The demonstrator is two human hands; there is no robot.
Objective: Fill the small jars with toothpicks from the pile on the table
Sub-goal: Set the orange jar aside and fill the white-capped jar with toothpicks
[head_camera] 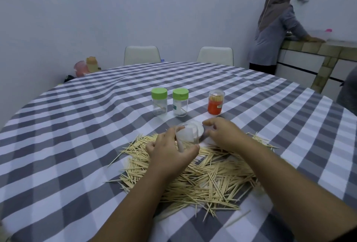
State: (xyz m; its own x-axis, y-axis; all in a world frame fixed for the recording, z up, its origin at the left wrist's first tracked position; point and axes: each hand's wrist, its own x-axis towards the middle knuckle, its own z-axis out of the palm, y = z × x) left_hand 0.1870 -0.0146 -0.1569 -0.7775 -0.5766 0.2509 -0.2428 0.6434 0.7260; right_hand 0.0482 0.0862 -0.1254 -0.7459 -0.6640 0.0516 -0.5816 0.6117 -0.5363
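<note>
On the checked tablecloth point(77, 126), off at the far left edge of the table, sit a pinkish container point(81, 68) and a tan one point(92, 64), too blurred for me to see inside. Further along stand two clear jars with green lids: the left green-lidded jar point(159, 101) holds what looks like a single toothpick leaning across its bottom, and the right green-lidded jar point(180, 102) also shows just one slanting stick and a small label. Both are capped and upright, just beside each other.

In front of them, the left hand point(170, 153) grips a small clear jar point(187, 136), fingers and thumb curled round its wall; it is tilted, mouth facing away from the person, with a white label on its side. I cannot tell whether anything is in it. Just beyond it a white lid point(200, 127) lies on the cloth. The right hand point(224, 133) hovers beside the jar's mouth, fingers loosely bent downward; whether they pinch anything I cannot tell.

Under both hands spreads the pile of toothpicks point(202, 180), loose on the cloth.

To the right of the green pair stands an orange-labelled jar point(216, 102), packed with toothpicks, its top clear.
</note>
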